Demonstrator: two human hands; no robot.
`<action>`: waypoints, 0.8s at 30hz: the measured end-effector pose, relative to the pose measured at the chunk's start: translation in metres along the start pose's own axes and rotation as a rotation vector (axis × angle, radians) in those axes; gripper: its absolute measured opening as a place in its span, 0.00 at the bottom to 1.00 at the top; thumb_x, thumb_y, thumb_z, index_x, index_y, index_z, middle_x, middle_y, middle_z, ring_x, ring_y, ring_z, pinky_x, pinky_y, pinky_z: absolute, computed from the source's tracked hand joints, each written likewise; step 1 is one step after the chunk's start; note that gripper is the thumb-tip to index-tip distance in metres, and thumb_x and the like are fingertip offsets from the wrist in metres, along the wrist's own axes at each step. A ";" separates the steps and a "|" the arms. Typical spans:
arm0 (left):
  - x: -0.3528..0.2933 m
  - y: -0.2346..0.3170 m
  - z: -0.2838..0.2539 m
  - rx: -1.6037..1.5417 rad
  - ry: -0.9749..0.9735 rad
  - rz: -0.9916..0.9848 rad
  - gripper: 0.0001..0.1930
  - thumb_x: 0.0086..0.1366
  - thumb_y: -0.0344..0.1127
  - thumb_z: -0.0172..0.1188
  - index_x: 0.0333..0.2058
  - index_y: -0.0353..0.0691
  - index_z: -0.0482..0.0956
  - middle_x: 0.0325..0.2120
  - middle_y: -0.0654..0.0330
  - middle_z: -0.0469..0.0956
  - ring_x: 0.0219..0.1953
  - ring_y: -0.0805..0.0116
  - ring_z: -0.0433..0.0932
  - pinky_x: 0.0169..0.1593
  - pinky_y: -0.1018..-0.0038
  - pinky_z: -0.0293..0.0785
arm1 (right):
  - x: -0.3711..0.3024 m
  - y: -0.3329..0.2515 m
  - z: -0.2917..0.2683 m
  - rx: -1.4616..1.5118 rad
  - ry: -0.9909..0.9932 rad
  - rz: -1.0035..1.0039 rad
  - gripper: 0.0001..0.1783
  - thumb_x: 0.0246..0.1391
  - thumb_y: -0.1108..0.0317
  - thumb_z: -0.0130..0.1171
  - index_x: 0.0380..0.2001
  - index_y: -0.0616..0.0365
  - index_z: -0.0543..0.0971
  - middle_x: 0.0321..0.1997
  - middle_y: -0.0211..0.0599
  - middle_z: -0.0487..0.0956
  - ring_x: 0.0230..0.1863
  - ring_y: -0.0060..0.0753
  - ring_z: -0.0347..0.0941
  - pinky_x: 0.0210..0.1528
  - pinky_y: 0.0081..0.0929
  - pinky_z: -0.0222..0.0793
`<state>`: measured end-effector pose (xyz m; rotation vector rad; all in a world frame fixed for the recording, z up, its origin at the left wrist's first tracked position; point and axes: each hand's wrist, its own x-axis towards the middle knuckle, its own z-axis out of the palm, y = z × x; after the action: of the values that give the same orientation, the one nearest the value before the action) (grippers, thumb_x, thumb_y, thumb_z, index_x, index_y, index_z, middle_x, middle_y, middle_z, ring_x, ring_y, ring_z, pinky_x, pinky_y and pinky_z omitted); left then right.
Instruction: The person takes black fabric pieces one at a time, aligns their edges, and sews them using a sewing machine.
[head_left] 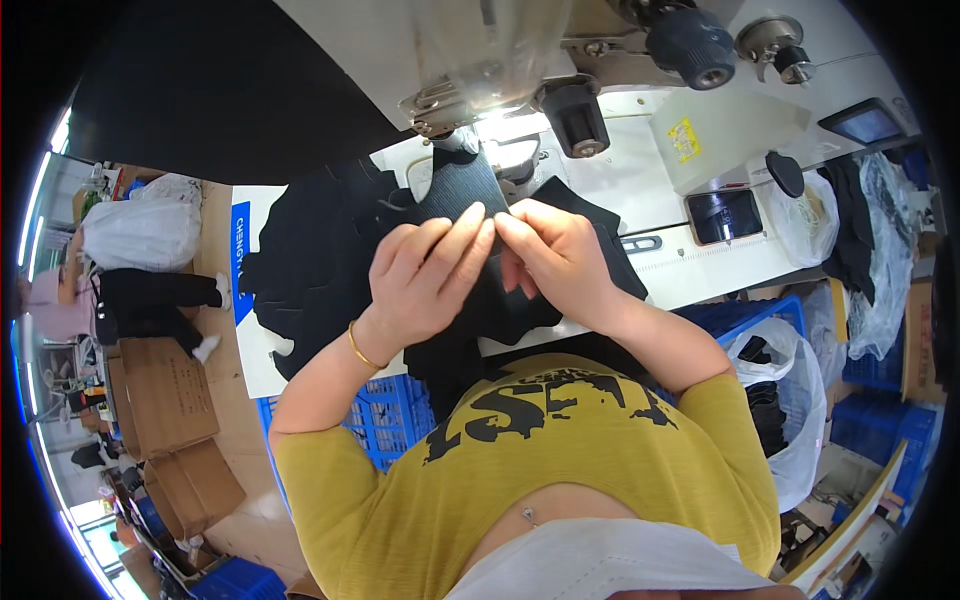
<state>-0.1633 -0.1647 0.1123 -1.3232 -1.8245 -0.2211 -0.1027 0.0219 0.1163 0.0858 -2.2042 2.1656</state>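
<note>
Under the lit head of a sewing machine [460, 130] lies a ribbed black fabric piece [465, 185], its far end beneath the needle area. My left hand [430, 270] holds the near part of this piece, fingers pressed together and thumb hidden. Close beside it, my right hand [560, 255] pinches the same fabric between thumb and forefinger, with its other fingers curled below. The two sets of fingertips nearly meet. More black fabric pieces [320, 240] are spread on the white table to the left and hang over its near edge.
A phone [724, 216] lies on the white table [650, 268] at the right. Blue crates [385, 425] stand below the table. A white plastic bag [800, 430] with black pieces hangs at the right. Cardboard boxes [170, 400] and another person's dark-trousered legs [150, 310] are at the left.
</note>
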 end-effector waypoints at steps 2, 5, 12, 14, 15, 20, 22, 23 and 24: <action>0.002 -0.007 0.003 0.020 0.011 -0.006 0.17 0.53 0.31 0.62 0.44 0.42 0.84 0.47 0.63 0.81 0.44 0.69 0.75 0.45 0.73 0.70 | 0.008 0.002 0.002 -0.004 0.003 -0.016 0.17 0.66 0.62 0.50 0.25 0.60 0.75 0.15 0.30 0.77 0.13 0.15 0.67 0.17 0.18 0.61; 0.005 -0.018 0.007 0.000 0.012 -0.011 0.18 0.50 0.30 0.62 0.44 0.42 0.84 0.46 0.63 0.81 0.43 0.68 0.75 0.45 0.72 0.70 | 0.017 0.006 0.003 0.079 -0.022 -0.023 0.15 0.68 0.62 0.49 0.30 0.59 0.76 0.17 0.30 0.77 0.14 0.14 0.65 0.18 0.14 0.58; 0.014 -0.043 0.015 0.018 -0.040 -0.008 0.19 0.49 0.31 0.59 0.43 0.43 0.83 0.45 0.65 0.81 0.44 0.66 0.76 0.47 0.70 0.70 | 0.026 0.012 0.001 0.140 -0.005 -0.029 0.13 0.67 0.64 0.50 0.32 0.61 0.77 0.17 0.31 0.77 0.14 0.13 0.64 0.18 0.14 0.58; 0.016 -0.049 0.019 0.042 -0.020 0.009 0.19 0.48 0.32 0.59 0.42 0.43 0.84 0.45 0.65 0.81 0.44 0.66 0.76 0.48 0.69 0.70 | 0.023 0.014 0.001 0.135 -0.005 -0.021 0.13 0.67 0.64 0.51 0.32 0.61 0.77 0.17 0.31 0.77 0.14 0.13 0.64 0.18 0.14 0.58; 0.020 -0.051 0.019 0.046 -0.012 0.002 0.18 0.49 0.32 0.60 0.42 0.43 0.84 0.43 0.66 0.81 0.43 0.67 0.77 0.47 0.69 0.69 | 0.022 0.014 0.000 0.130 -0.003 -0.013 0.13 0.67 0.65 0.51 0.32 0.61 0.77 0.17 0.31 0.77 0.14 0.13 0.63 0.19 0.14 0.58; 0.018 -0.057 0.026 0.036 -0.013 -0.045 0.15 0.53 0.31 0.63 0.41 0.46 0.85 0.41 0.69 0.81 0.42 0.68 0.78 0.42 0.70 0.68 | 0.017 0.014 -0.004 0.122 -0.020 0.008 0.12 0.66 0.65 0.52 0.31 0.61 0.77 0.18 0.31 0.77 0.14 0.13 0.64 0.19 0.14 0.58; 0.018 -0.057 0.028 0.009 -0.001 -0.053 0.21 0.47 0.23 0.62 0.42 0.45 0.85 0.41 0.67 0.81 0.43 0.65 0.77 0.42 0.69 0.68 | 0.015 0.013 -0.006 0.117 -0.025 0.015 0.12 0.66 0.65 0.52 0.32 0.60 0.77 0.18 0.31 0.77 0.15 0.13 0.65 0.20 0.13 0.59; 0.017 -0.058 0.030 0.006 -0.002 -0.052 0.21 0.47 0.23 0.62 0.42 0.45 0.85 0.41 0.67 0.81 0.43 0.65 0.77 0.42 0.69 0.68 | 0.012 0.011 -0.009 0.052 -0.010 0.021 0.11 0.65 0.66 0.53 0.32 0.61 0.77 0.18 0.31 0.77 0.16 0.14 0.66 0.20 0.15 0.61; 0.017 -0.059 0.032 0.008 -0.006 -0.049 0.18 0.50 0.26 0.62 0.42 0.45 0.85 0.41 0.66 0.81 0.43 0.64 0.77 0.42 0.69 0.68 | 0.010 0.010 -0.012 -0.014 0.007 0.027 0.10 0.64 0.66 0.54 0.33 0.62 0.78 0.19 0.30 0.77 0.17 0.14 0.68 0.21 0.16 0.63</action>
<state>-0.2309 -0.1595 0.1234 -1.2761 -1.8623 -0.2362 -0.1136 0.0344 0.1076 0.0478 -2.2292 2.1609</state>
